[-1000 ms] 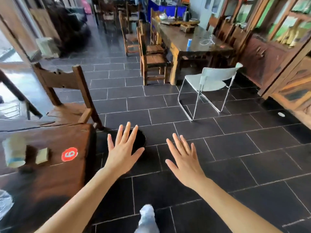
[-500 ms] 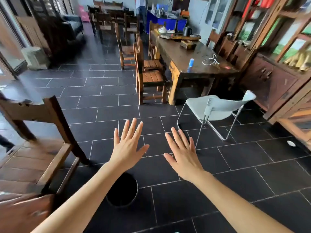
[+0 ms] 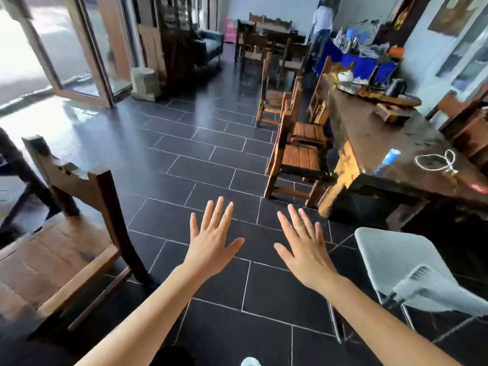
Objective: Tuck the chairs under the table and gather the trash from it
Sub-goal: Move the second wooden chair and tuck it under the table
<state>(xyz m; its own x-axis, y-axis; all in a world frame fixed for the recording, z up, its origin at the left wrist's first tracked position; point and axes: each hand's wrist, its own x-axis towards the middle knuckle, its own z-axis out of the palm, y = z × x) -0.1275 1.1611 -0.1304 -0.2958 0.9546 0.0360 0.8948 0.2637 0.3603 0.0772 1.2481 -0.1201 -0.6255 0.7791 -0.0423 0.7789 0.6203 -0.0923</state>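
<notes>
My left hand (image 3: pixel 211 239) and my right hand (image 3: pixel 303 247) are stretched out over the dark tiled floor, fingers straight and spread, holding nothing. A white metal-framed chair (image 3: pixel 406 270) stands pulled out at the lower right, close to my right forearm. Beyond it is a long dark wooden table (image 3: pixel 375 143) carrying a blue-and-white cup (image 3: pixel 388 158), a white cord (image 3: pixel 435 162), a wooden box (image 3: pixel 390 112) and a tea tray (image 3: pixel 380 92). Several wooden chairs (image 3: pixel 298 154) line the table's left side. A dark wooden chair (image 3: pixel 60 228) stands at my left.
A person (image 3: pixel 320 27) stands at the far end by a blue counter (image 3: pixel 356 62). More tables and chairs, a dark sofa (image 3: pixel 208 46) and a glass door (image 3: pixel 66 48) lie at the back and left. The rim of a black bin (image 3: pixel 169 356) shows at the bottom edge.
The view has moved forward and risen toward the long table. The numbered table at the left and most of the black bin have dropped out of view. The white chair now sits at the lower right. Both hands stay spread.
</notes>
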